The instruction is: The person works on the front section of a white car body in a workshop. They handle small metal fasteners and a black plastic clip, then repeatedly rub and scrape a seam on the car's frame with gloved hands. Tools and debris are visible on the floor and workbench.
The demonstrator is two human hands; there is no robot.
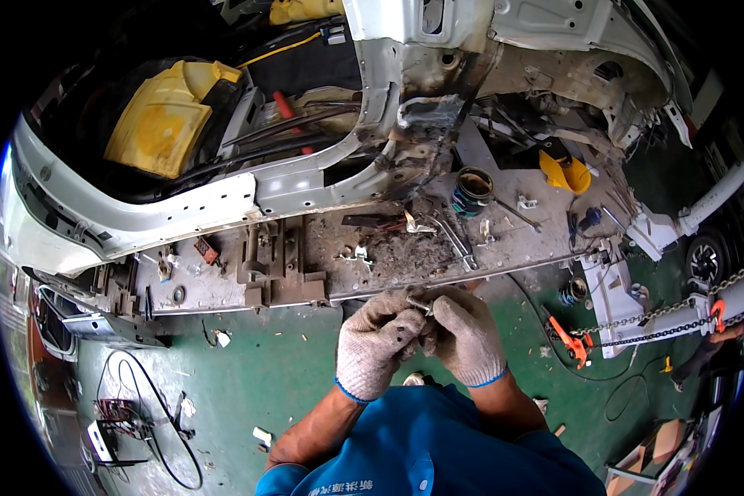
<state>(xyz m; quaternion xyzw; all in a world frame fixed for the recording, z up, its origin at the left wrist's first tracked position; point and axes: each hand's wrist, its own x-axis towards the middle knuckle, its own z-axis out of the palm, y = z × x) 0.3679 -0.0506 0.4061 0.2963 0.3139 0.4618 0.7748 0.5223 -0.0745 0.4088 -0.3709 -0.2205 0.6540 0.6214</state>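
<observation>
Metal part (422, 307) sits pinched between our gloved left hand (375, 341) and right hand (468, 335); ahead of them, the bench (517, 252) separates us from the car body (302, 192), a can (473, 198) ahead-right.

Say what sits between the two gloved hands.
A small metal piece shows between the left hand and right hand in the head view; its exact kind is unclear.

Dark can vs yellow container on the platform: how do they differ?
Colour: the dark can has a mostly dark wall; the yellow container is bright yellow.
Shape: the can is cylindrical with a round rim; the yellow container is flared and irregular.
Shared: both rest on the grey platform.
</observation>
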